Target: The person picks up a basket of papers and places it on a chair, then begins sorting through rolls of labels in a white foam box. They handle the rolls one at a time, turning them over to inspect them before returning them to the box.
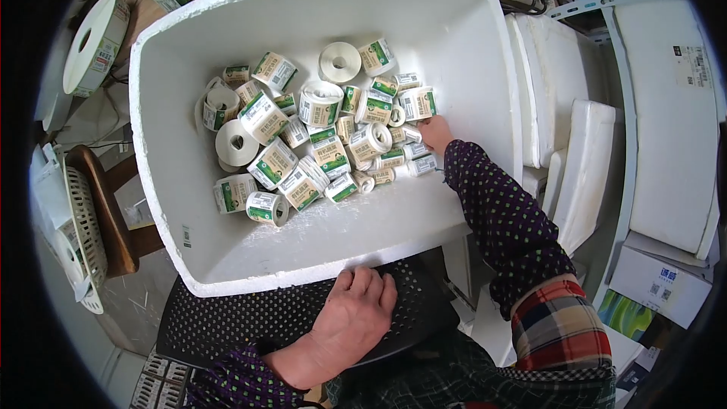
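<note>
A big white foam box (303,257) holds a heap of printed sticker-label rolls (331,156) with green, tan and white labels. My right hand (435,134) reaches in at the heap's right edge, its fingers bent against a small label roll (411,134). A larger label roll (418,104) lies just behind those fingers. Outside the box, my left hand (354,322) is by the front rim, over a black perforated chair (257,318). Its fingers are curled and their tips are hidden.
More large label rolls (97,44) stand on the wooden table at the back left. White foam boxes (583,167) and a metal shelf frame (617,144) crowd the right side. At left are a wooden chair (102,208) and a cream plastic basket (89,235).
</note>
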Available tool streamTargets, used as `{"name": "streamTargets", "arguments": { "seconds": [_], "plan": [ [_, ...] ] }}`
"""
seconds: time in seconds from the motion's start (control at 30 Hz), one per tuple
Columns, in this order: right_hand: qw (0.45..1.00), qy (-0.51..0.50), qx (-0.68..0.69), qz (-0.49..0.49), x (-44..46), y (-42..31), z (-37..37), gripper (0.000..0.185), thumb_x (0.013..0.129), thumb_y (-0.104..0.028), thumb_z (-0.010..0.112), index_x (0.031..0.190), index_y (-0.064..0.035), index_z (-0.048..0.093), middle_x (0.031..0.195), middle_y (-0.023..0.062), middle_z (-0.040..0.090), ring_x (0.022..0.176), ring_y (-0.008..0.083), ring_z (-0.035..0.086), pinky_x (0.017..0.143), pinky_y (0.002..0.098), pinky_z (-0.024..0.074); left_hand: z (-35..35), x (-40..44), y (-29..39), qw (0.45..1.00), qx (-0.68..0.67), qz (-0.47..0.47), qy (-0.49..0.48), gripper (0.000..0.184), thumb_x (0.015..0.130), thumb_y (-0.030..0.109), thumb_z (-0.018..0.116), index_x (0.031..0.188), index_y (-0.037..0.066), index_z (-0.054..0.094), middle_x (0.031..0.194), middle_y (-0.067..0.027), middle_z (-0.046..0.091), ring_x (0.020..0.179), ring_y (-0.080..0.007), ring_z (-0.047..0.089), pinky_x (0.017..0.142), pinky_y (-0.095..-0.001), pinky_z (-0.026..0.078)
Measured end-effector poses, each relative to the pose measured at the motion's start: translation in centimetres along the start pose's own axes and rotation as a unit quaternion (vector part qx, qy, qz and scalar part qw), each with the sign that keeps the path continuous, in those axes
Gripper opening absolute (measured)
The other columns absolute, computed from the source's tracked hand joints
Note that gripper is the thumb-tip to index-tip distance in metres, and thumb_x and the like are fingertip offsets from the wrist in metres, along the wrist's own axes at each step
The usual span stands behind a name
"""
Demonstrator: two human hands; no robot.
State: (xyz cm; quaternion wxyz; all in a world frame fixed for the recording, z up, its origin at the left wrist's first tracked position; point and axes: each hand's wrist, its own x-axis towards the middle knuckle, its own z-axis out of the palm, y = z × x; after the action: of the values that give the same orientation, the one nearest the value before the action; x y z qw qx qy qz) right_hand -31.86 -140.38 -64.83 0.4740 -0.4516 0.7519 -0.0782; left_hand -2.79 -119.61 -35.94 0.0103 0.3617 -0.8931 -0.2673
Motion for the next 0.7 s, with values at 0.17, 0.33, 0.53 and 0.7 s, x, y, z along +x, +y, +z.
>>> {"name": "streamTargets", "arguments": {
  "seconds": [0.17,0.33,0.53,0.7],
  "plan": [
    [0.956,0.077,-0.268,-0.087,-1.0,-0.8,-0.1,0.028,0.082,-0.024,0.061,0.083,0.0036,0.068,0.084,0.0245,0.066,0.083,0.0408,0.064,0.077,0.0471,0.051,0.0,0.1,0.0,1.0,-0.006,0.004,0.002,0.041,0.075,0.013,0.055,0.111,-0.007,0.059,0.1,-0.0176,0.059,0.093,-0.028,0.055,0.084,-0.0363,0.045],
    [0.969,0.038,-0.221,-0.1,-0.7,0.2,-0.5,0.031,0.081,-0.027,0.064,0.088,0.0027,0.068,0.088,0.024,0.067,0.087,0.04,0.064,0.079,0.0461,0.0507,0.1,0.0,0.0,1.0,-0.007,0.0,0.014,0.041,0.075,0.014,0.055,0.111,-0.007,0.059,0.099,-0.0172,0.059,0.092,-0.0277,0.054,0.083,-0.0362,0.045],
    [0.973,0.017,-0.193,-0.123,-1.1,0.4,-0.7,0.034,0.078,-0.026,0.067,0.098,0.002,0.066,0.094,0.0238,0.066,0.091,0.0393,0.063,0.082,0.0441,0.0502,0.4,-0.2,0.2,1.0,0.002,-0.002,0.01,0.042,0.075,0.015,0.055,0.111,-0.006,0.059,0.097,-0.0159,0.059,0.092,-0.0273,0.054,0.083,-0.0362,0.045],
    [0.959,0.017,-0.255,-0.124,-1.4,-0.1,-0.8,0.031,0.079,-0.023,0.066,0.098,0.0015,0.066,0.095,0.0224,0.067,0.092,0.038,0.063,0.083,0.044,0.05,0.5,-0.2,0.2,1.0,0.01,0.0,0.014,0.042,0.075,0.015,0.055,0.111,-0.006,0.059,0.096,-0.0155,0.059,0.092,-0.0272,0.054,0.084,-0.0359,0.045]
  ]
}}
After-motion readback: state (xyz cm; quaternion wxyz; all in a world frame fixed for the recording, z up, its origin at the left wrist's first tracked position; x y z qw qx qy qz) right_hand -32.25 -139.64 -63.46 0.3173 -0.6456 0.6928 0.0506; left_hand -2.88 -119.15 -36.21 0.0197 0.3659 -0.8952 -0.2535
